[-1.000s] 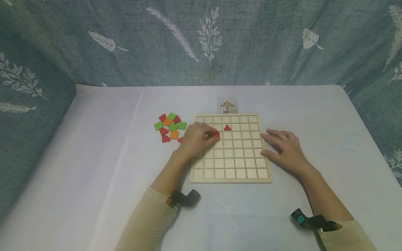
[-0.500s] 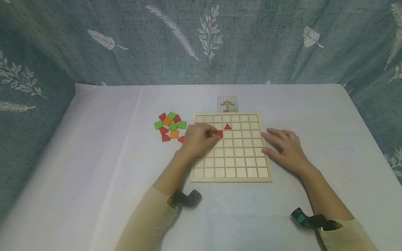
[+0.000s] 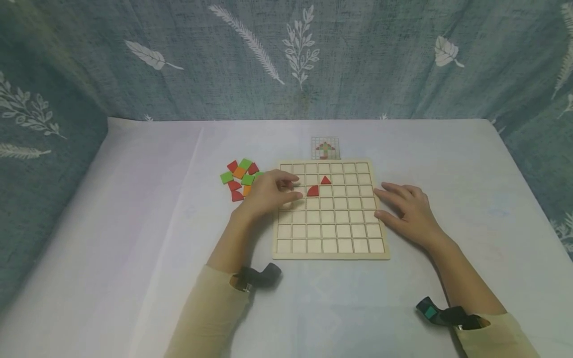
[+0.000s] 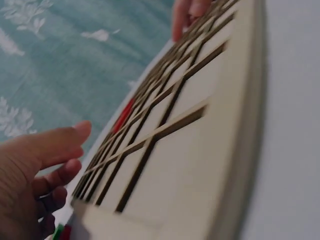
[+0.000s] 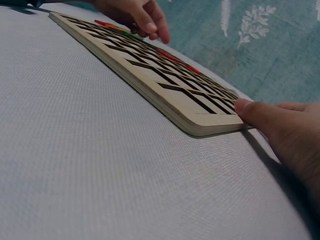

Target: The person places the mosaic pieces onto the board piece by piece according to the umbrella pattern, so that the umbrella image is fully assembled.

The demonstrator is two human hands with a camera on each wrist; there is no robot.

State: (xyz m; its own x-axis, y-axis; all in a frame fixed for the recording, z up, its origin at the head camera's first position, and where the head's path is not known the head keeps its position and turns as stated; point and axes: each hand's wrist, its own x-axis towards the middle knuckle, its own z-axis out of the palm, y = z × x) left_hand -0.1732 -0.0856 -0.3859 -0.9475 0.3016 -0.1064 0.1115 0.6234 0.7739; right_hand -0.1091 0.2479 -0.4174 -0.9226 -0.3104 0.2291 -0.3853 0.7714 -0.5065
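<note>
A wooden grid board (image 3: 331, 256) lies flat on the table. In its cells sit a red quarter-circle tile (image 3: 313, 190) and, one row up to the right, a red triangle tile (image 3: 325, 180). My left hand (image 3: 268, 191) hovers over the board's left side, thumb and forefinger apart with nothing between them. It partly covers the pile of loose tiles, where a green square tile (image 3: 227, 177), an orange square tile (image 3: 239, 172) and a red quarter-circle tile (image 3: 237, 196) show. My right hand (image 3: 409, 214) touches the board's right edge with its fingertips, the fingers relaxed.
Behind the board lies a small pattern card (image 3: 326, 147) printed with a red, green and orange figure on a grid. A white cloth covers the table (image 3: 147, 223). A patterned green curtain (image 3: 250, 94) hangs along the back and sides.
My left hand has let go of the red quarter-circle tile, which has shifted slightly right into a cell beside the triangle's column. The hand has drawn back left. My right hand stays put.
</note>
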